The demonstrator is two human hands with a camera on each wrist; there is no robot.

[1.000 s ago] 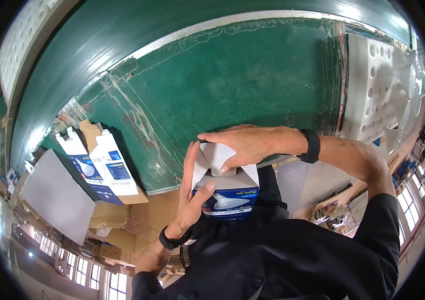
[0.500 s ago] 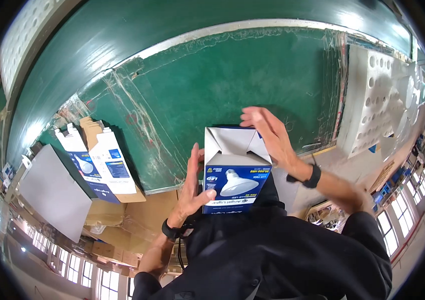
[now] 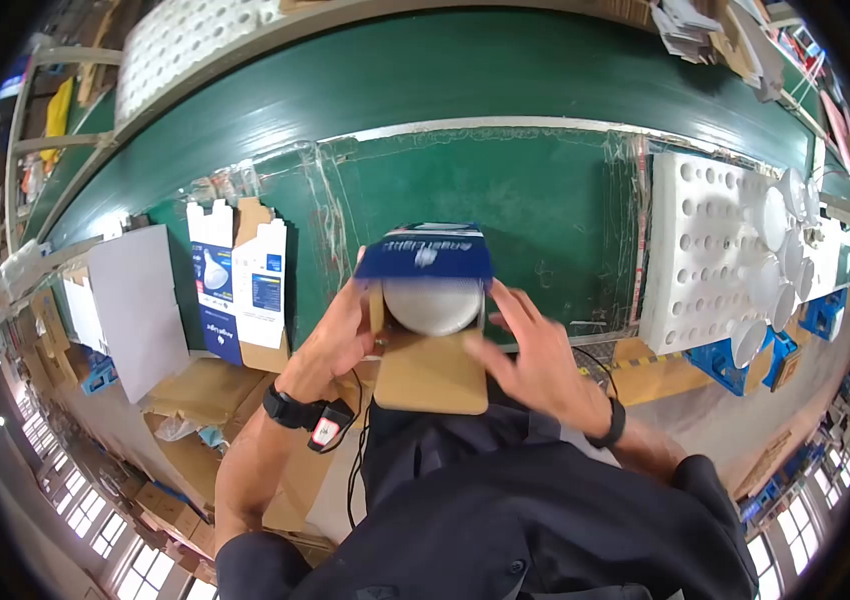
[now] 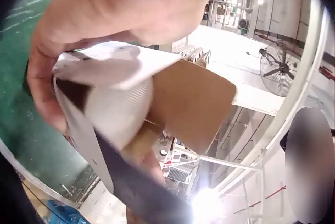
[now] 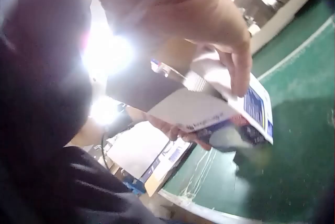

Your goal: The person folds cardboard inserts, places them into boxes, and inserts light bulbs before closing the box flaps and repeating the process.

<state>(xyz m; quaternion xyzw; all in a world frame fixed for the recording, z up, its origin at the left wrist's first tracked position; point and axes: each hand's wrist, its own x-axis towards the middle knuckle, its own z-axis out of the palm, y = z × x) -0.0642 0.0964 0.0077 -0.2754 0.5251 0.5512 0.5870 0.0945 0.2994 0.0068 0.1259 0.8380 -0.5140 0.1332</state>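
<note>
A blue-and-white light bulb box (image 3: 425,258) is held near the front edge of the green worktable, its open end turned toward the body. Inside the opening shows the round white face of a bulb (image 3: 432,306). One brown inner flap (image 3: 432,376) folds out toward the person. My left hand (image 3: 328,342) grips the box's left side, and in the left wrist view its fingers curl over the edge beside the bulb (image 4: 121,110). On the right side, my right hand (image 3: 550,368) touches the box with extended fingers, its thumb blurred beside the flap.
Flattened bulb boxes (image 3: 263,290) lie on the table at left, beside a grey board (image 3: 140,312). A white foam tray with holes (image 3: 703,255) stands at right, with several white bulbs (image 3: 773,222) at its far side. Cardboard (image 3: 195,392) sits below the table at left.
The box has been turned, so its bulb end and brown flap now face the body. My right hand moved from the white top flaps to the box's right side. The head view has shifted.
</note>
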